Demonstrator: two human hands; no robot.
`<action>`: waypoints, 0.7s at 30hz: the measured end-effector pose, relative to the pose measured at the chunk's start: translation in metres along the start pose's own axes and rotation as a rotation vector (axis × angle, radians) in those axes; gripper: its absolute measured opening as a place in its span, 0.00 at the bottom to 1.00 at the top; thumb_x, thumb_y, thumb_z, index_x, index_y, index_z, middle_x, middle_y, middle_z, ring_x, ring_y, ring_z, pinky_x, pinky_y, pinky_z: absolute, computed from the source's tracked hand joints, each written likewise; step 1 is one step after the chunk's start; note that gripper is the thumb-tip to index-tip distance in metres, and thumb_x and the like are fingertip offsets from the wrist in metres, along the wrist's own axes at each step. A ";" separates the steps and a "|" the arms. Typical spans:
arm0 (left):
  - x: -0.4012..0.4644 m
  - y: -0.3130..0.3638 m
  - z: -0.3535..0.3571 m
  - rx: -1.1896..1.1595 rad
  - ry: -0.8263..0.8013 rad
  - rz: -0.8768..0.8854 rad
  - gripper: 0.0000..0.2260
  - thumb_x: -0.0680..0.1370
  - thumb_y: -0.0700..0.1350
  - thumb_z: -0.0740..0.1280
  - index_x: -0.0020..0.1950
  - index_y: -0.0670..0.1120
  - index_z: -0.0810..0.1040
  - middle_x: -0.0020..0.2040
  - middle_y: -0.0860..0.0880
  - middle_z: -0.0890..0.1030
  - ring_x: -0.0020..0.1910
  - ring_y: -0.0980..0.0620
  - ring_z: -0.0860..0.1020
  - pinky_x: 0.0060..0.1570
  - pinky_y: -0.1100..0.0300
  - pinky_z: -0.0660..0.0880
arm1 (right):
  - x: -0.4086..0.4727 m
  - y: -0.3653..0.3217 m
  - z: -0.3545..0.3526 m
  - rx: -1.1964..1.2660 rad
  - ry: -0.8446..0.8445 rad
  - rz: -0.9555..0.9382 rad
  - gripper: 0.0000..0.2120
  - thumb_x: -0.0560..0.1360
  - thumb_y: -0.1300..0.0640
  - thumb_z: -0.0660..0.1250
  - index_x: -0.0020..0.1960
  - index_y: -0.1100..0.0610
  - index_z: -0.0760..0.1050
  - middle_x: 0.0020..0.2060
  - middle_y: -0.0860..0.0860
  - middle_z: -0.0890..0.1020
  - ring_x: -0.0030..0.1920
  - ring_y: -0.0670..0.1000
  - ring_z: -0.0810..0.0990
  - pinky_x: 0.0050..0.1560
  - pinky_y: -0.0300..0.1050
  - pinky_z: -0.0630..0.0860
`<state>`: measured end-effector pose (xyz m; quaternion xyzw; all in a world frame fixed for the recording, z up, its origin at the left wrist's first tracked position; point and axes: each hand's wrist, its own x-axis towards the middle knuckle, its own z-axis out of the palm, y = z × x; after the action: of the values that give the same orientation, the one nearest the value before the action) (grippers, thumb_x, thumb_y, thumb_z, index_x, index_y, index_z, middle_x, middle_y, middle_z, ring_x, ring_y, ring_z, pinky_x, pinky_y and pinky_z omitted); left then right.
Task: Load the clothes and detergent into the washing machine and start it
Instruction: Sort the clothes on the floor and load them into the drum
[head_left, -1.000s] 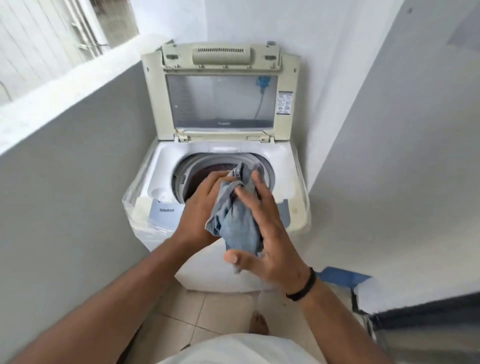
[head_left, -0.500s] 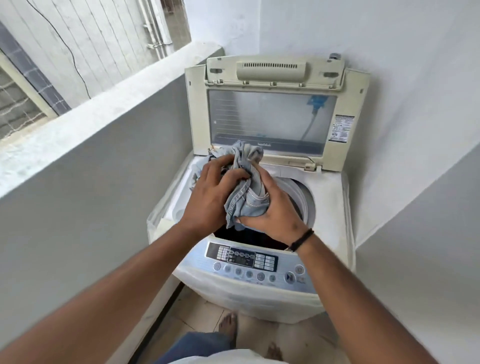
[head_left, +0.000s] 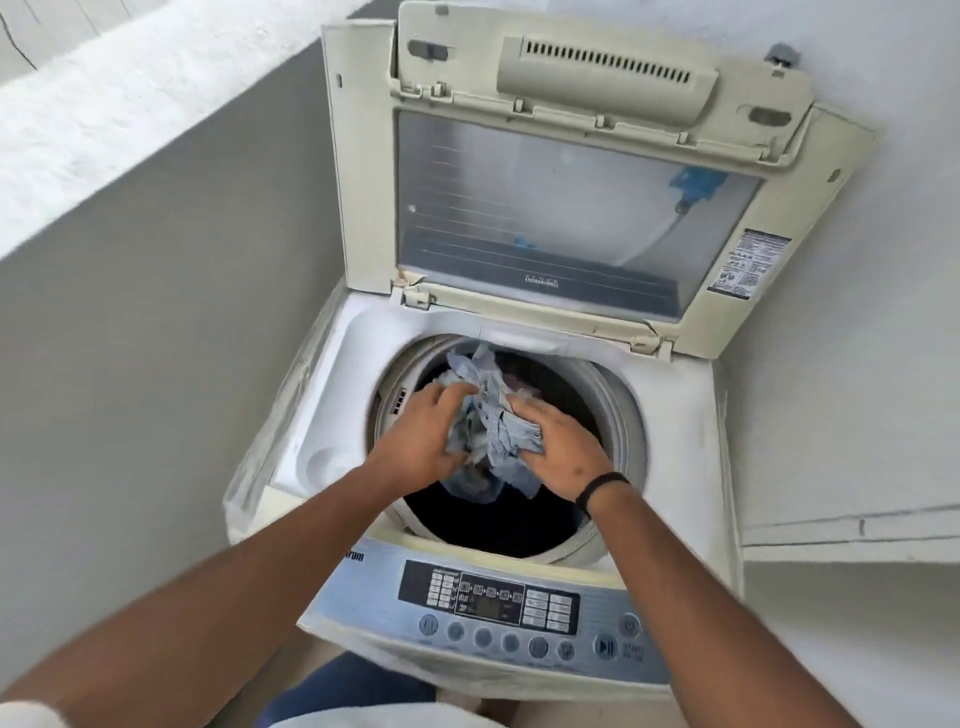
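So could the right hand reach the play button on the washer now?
Probably yes, but not right away. The right hand is busy gripping the jeans over the drum. The play button sits uncovered on the front panel, nearer the person, with nothing blocking it once the jeans are let go.

Round drum opening (head_left: 618, 415) unobstructed toward its near edge; crumpled pale-blue denim garment (head_left: 493, 426) fills its middle. Upright cream hinged lid (head_left: 571, 171) blocks the rear; grey wall (head_left: 156, 312) crowds the left.
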<state>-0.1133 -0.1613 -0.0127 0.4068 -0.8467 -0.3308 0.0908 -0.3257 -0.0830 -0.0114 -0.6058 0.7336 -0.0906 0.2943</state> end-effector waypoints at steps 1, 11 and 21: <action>0.005 -0.010 0.006 0.011 -0.056 -0.062 0.37 0.70 0.45 0.76 0.75 0.54 0.62 0.65 0.46 0.69 0.65 0.45 0.71 0.57 0.55 0.71 | 0.005 0.005 0.004 -0.060 -0.062 0.079 0.36 0.76 0.51 0.69 0.76 0.35 0.56 0.69 0.52 0.75 0.66 0.58 0.75 0.63 0.56 0.75; 0.035 -0.055 0.032 0.194 -0.453 -0.073 0.16 0.78 0.55 0.68 0.64 0.52 0.75 0.59 0.49 0.79 0.57 0.47 0.78 0.50 0.55 0.73 | 0.027 0.017 0.039 0.345 0.485 0.411 0.34 0.73 0.56 0.70 0.76 0.50 0.60 0.62 0.58 0.76 0.59 0.60 0.78 0.58 0.56 0.78; 0.058 -0.058 0.075 0.157 -0.556 -0.374 0.35 0.78 0.59 0.67 0.78 0.66 0.50 0.77 0.34 0.55 0.71 0.29 0.66 0.68 0.41 0.70 | 0.025 0.005 0.074 -0.122 -0.878 0.297 0.42 0.71 0.48 0.76 0.79 0.46 0.59 0.77 0.56 0.58 0.75 0.58 0.63 0.73 0.49 0.65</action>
<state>-0.1460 -0.1942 -0.1134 0.4552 -0.7726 -0.3737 -0.2372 -0.2917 -0.0891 -0.0819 -0.4913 0.6224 0.2609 0.5506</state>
